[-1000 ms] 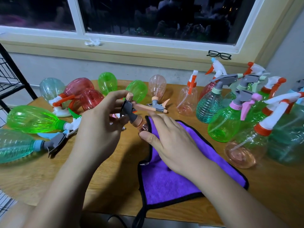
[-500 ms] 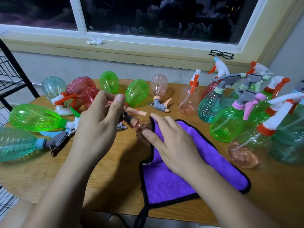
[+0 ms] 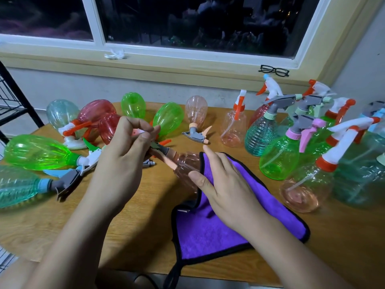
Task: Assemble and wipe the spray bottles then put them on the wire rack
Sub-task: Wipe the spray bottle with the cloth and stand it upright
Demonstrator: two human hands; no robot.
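Note:
A clear peach spray bottle (image 3: pixel 185 163) lies tilted over the wooden table (image 3: pixel 41 226), its grey and peach trigger head (image 3: pixel 161 150) pointing left. My left hand (image 3: pixel 123 163) pinches that trigger head with thumb and fingertips. My right hand (image 3: pixel 225 186) presses a purple cloth (image 3: pixel 208 230) with a black edge against the bottle's body, fingers straight. The cloth and my right hand hide most of the bottle's lower part. A black wire rack (image 3: pixel 10 101) stands at the left edge of the view.
Several green, red and teal spray bottles (image 3: pixel 41 152) lie on their sides at the left and back. Several upright bottles (image 3: pixel 279 155) crowd the right side. Black glasses (image 3: pixel 274 70) and a crumpled white tissue (image 3: pixel 115 54) rest on the window sill.
The peach bottle has turned and dropped a little, its trigger head now lower in my left hand. My right hand stays on the cloth against the bottle.

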